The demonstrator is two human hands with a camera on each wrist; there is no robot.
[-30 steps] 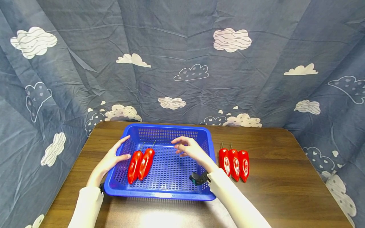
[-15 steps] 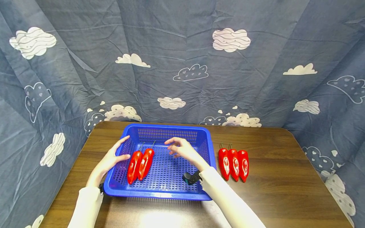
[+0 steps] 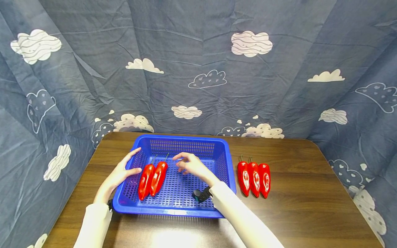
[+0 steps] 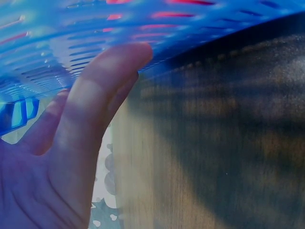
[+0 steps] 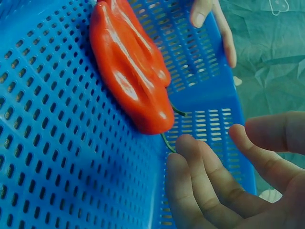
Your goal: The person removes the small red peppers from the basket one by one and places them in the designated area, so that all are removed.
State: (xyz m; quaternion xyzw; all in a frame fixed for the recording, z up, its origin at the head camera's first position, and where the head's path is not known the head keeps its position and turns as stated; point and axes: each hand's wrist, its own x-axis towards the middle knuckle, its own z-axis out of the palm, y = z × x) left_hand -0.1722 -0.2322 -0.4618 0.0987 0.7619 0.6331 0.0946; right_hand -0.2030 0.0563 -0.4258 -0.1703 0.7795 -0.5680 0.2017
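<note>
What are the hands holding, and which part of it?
The left hand holds the blue basket by the rim on its left side. The right hand holds nothing.

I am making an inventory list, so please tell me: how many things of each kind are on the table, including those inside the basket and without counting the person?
Blue basket: 1
Red peppers: 5 (2 in the basket, 3 beside it on the table)
Total: 6
</note>
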